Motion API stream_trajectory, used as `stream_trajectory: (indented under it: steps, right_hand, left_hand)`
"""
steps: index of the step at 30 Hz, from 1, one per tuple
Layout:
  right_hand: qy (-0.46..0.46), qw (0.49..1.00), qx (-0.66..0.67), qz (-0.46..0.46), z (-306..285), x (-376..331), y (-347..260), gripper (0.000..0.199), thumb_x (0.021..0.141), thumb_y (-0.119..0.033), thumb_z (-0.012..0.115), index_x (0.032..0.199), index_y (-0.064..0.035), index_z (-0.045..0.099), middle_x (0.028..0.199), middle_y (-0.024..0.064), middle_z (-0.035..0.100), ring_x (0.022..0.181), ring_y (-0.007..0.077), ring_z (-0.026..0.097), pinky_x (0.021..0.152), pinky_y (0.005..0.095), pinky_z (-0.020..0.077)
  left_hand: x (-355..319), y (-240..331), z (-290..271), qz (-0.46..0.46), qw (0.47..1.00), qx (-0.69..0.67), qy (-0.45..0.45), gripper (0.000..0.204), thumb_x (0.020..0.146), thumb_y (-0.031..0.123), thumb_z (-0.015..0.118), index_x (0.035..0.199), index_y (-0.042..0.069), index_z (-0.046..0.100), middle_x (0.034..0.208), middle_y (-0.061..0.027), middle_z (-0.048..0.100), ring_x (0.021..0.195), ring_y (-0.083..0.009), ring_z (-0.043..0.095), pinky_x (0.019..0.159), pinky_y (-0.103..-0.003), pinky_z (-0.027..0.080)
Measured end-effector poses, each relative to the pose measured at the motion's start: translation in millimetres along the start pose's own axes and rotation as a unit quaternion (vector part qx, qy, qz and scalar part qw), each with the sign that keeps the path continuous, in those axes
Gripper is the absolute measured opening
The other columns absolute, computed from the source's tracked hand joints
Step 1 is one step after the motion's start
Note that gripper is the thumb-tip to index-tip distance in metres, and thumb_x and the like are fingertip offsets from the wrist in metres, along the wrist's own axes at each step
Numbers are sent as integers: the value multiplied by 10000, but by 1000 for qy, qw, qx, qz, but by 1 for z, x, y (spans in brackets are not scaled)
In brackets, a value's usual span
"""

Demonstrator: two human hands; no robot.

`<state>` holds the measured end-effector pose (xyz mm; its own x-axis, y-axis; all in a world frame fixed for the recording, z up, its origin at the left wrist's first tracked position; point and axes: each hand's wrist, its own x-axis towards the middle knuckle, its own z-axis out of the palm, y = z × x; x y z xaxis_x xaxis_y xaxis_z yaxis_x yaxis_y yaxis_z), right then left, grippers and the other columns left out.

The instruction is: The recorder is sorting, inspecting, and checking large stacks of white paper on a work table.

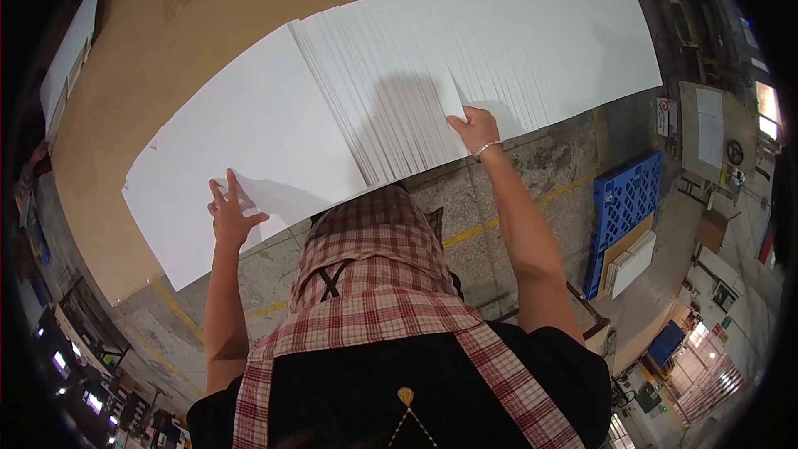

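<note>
A long row of white sheets lies fanned out in overlapping layers across a brown table. At its left end a stack of white sheets shows one broad bare face. Over that stack's lower left part is my left hand, its fingers spread and holding nothing. My right hand, with a bracelet at the wrist, pinches the near edge of a white sheet in the fan between thumb and fingers. A corner of that sheet stands slightly raised, and a shadow falls across the fan.
The brown tabletop reaches beyond the sheets, its near edge close to my apron. On the floor to the right a blue plastic pallet stands on edge beside leaning boards. Another stack of white sheets is at the far left.
</note>
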<state>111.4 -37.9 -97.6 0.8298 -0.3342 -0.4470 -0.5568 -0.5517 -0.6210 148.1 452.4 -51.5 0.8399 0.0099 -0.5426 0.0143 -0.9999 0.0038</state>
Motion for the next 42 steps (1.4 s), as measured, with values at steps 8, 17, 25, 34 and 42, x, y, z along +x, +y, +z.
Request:
stream_trajectory:
  steps: [8,17,25,34,42]
  right_hand:
    - [61,974,-216,-9,-6,-10,-38,346,754,-330,713,872,-22,607,773,137,603,731,300,615,647,404,495]
    - [260,943,-136,-156,26,-28,-20,305,734,-202,736,951,-41,595,894,128,568,851,301,569,700,400,487]
    - [277,935,-189,-117,41,-27,-22,292,731,-170,731,961,-20,633,902,129,587,837,308,574,715,395,491]
    - [190,979,-40,54,20,-14,-32,406,683,-265,775,980,-21,640,803,95,623,757,236,600,662,350,498]
    - [109,992,36,61,2,-3,-17,411,692,-274,765,985,-21,628,881,120,606,800,248,583,687,340,491]
  left_hand:
    - [11,-11,7,10,1000,6,12,1266,503,300,881,1471,307,65,1495,-257,75,1144,-519,405,803,-486,523]
    - [5,-2,3,3,1000,-15,-9,1263,503,297,883,1471,295,71,1494,-259,64,1156,-534,381,803,-500,521]
    - [5,6,5,13,1000,-5,-2,1256,503,306,883,1471,288,82,1487,-277,45,1150,-544,374,795,-488,525]
    - [5,6,5,11,1000,8,-8,1254,524,318,874,1472,289,54,1479,-293,44,1153,-537,373,794,-483,527]
    - [3,6,5,18,1000,-2,6,1259,512,300,881,1471,290,65,1477,-288,61,1146,-541,377,794,-492,529]
